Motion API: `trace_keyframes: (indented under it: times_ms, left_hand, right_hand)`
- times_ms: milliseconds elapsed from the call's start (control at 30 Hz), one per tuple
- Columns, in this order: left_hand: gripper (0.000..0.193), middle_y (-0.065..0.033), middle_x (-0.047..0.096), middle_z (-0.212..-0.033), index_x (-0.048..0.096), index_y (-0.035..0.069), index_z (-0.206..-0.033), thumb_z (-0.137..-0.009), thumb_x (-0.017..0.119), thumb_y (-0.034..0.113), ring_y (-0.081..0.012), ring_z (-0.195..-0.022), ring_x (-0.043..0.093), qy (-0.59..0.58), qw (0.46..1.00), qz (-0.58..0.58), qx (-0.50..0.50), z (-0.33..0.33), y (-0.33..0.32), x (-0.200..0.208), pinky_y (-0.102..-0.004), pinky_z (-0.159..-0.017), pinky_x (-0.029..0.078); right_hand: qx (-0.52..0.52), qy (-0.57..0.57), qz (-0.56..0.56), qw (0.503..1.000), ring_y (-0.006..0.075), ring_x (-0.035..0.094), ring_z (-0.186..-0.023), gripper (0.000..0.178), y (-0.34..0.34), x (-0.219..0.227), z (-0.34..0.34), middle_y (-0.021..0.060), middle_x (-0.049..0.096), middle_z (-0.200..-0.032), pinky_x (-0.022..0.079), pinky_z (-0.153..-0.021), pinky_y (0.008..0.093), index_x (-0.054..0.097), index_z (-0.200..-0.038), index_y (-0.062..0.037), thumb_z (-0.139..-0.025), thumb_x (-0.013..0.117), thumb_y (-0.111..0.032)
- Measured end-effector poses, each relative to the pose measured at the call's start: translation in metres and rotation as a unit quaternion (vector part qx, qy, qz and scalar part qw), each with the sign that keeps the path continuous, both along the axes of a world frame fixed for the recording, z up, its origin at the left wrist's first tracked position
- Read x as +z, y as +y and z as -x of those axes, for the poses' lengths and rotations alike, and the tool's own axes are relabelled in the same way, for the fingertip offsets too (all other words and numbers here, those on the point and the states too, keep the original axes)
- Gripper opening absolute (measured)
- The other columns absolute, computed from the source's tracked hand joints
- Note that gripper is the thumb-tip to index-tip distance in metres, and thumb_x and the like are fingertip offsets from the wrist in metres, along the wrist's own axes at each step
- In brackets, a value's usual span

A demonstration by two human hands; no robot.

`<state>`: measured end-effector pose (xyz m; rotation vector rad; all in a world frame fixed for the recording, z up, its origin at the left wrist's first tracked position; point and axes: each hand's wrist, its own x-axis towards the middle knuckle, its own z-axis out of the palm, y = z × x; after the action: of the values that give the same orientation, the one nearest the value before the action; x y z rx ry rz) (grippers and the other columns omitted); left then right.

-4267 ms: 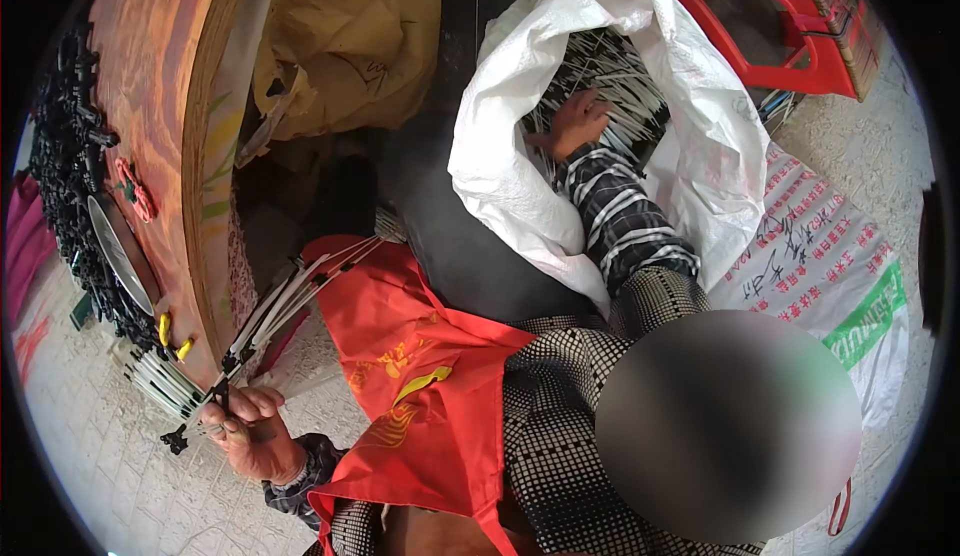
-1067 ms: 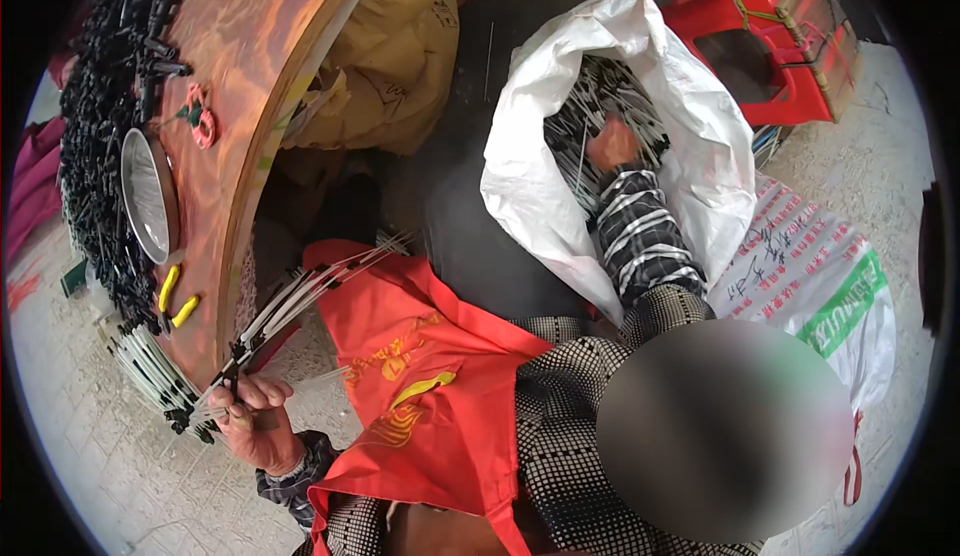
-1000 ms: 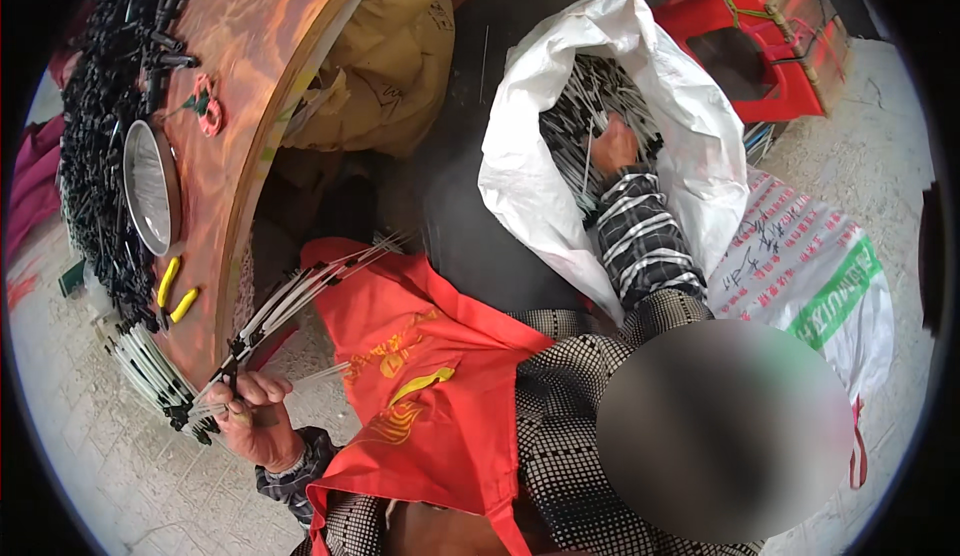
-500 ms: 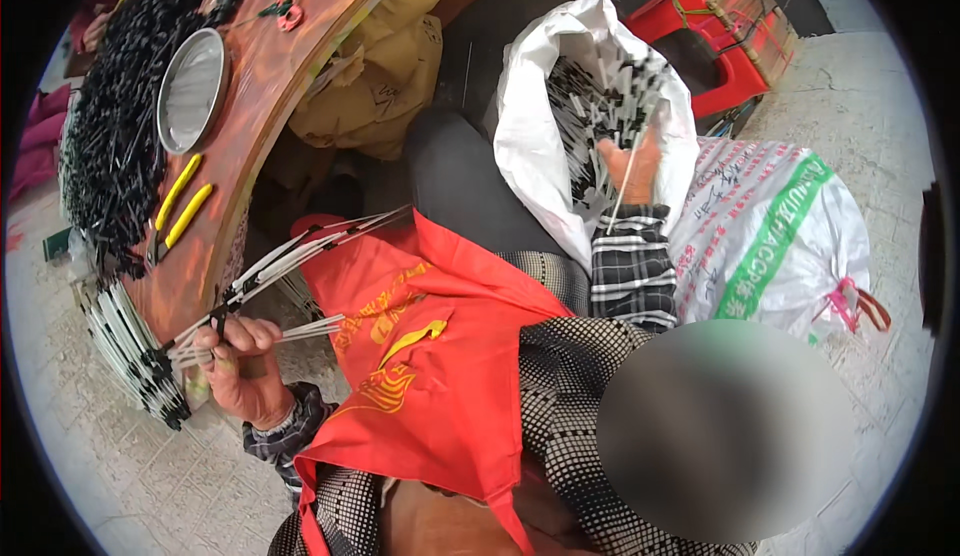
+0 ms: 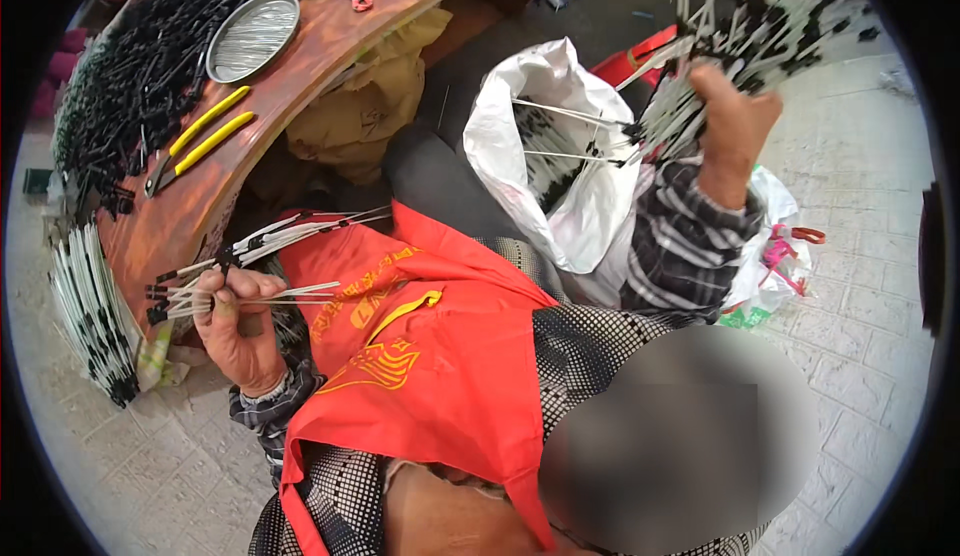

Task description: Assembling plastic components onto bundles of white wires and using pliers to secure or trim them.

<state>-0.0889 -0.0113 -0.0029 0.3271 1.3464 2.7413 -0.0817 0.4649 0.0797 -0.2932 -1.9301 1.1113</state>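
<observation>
My left hand (image 5: 238,341) pinches a small bundle of thin white-and-black sticks (image 5: 290,241) between thumb and fingers, over the left side of my red apron (image 5: 460,376). Past the far right rim of an open white sack (image 5: 600,221), my right hand (image 5: 738,121) is raised, gripping a large, loose bunch of similar white-and-black sticks (image 5: 765,41). A few of these poke out leftward across the sack's mouth. More sticks (image 5: 548,161) lie inside the sack. The bunch hides part of my right fingers.
A wooden table (image 5: 330,41) at the left bears a heap of black pieces (image 5: 140,86), a round metal dish (image 5: 209,64) and yellow-handled pliers (image 5: 215,143). Stacked sticks (image 5: 90,306) stand by its near end. Beneath it is a brown bag (image 5: 365,116). Another white sack (image 5: 780,201) sits right.
My right hand has come up out of the white sack and moved right, bringing a large bunch of sticks. My left hand keeps its pinch on the small bundle. The view has shifted.
</observation>
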Motion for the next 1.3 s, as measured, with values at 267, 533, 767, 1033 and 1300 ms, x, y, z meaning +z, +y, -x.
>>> trace_keyframes:
  times_ms: [267, 533, 767, 1033, 1300]
  left_hand:
    - [0.019, -0.0148, 0.065, -0.087, 0.061, 0.0, -0.112, -0.096, 0.054, 0.006, -0.0299, -0.081, 0.066, -0.016, 0.998, -0.062, 0.012, -0.006, -0.01, -0.017, -0.0457, -0.077, 0.055]
    - [0.014, -0.0135, 0.065, -0.084, 0.061, -0.001, -0.106, -0.093, 0.058, 0.006, -0.0266, -0.08, 0.066, -0.042, 0.996, -0.07, 0.03, -0.013, -0.015, -0.019, -0.0434, -0.076, 0.057]
    - [0.012, -0.0125, 0.064, -0.081, 0.062, 0.0, -0.103, -0.092, 0.059, 0.006, -0.0265, -0.075, 0.066, -0.074, 0.996, -0.025, 0.052, -0.02, -0.013, -0.016, -0.0433, -0.072, 0.058]
    - [0.014, -0.0147, 0.064, -0.081, 0.062, -0.002, -0.102, -0.09, 0.062, 0.006, -0.029, -0.075, 0.067, -0.108, 0.993, -0.031, 0.038, -0.019, -0.009, -0.01, -0.0438, -0.073, 0.058]
    - [0.015, -0.0158, 0.065, -0.08, 0.062, -0.002, -0.102, -0.09, 0.063, 0.008, -0.0306, -0.074, 0.067, -0.126, 0.991, -0.021, 0.03, -0.011, -0.009, -0.008, -0.043, -0.072, 0.058]
  right_hand:
    - [0.117, -0.117, -0.17, 0.971, 0.0091, 0.052, -0.057, 0.014, -0.018, 0.177, 0.051, 0.0004, 0.056, -0.065, 0.042, -0.054, 0.0256, 0.062, -0.07, -0.0022, -0.078, 0.064, -0.013]
    - [0.167, -0.041, -0.345, 0.923, 0.0104, 0.04, -0.045, 0.026, -0.085, 0.295, 0.154, -0.0016, 0.045, -0.052, 0.032, -0.043, 0.031, 0.052, -0.054, -0.0071, -0.078, 0.059, -0.014]
    - [0.254, 0.107, -0.155, 0.949, 0.0144, 0.05, -0.046, 0.013, -0.123, 0.307, 0.243, 0.004, 0.055, -0.055, 0.039, -0.043, 0.0299, 0.062, -0.058, -0.0022, -0.069, 0.065, -0.007]
    - [0.248, 0.062, -0.072, 0.964, 0.0144, 0.049, -0.044, 0.015, -0.118, 0.24, 0.297, 0.0031, 0.054, -0.055, 0.039, -0.042, 0.0303, 0.061, -0.058, -0.0025, -0.072, 0.065, -0.006]
    - [0.243, -0.049, -0.042, 0.968, 0.0165, 0.047, -0.043, 0.019, -0.097, 0.198, 0.302, 0.0053, 0.05, -0.051, 0.037, -0.043, 0.0338, 0.06, -0.055, 0.0005, -0.073, 0.064, -0.003]
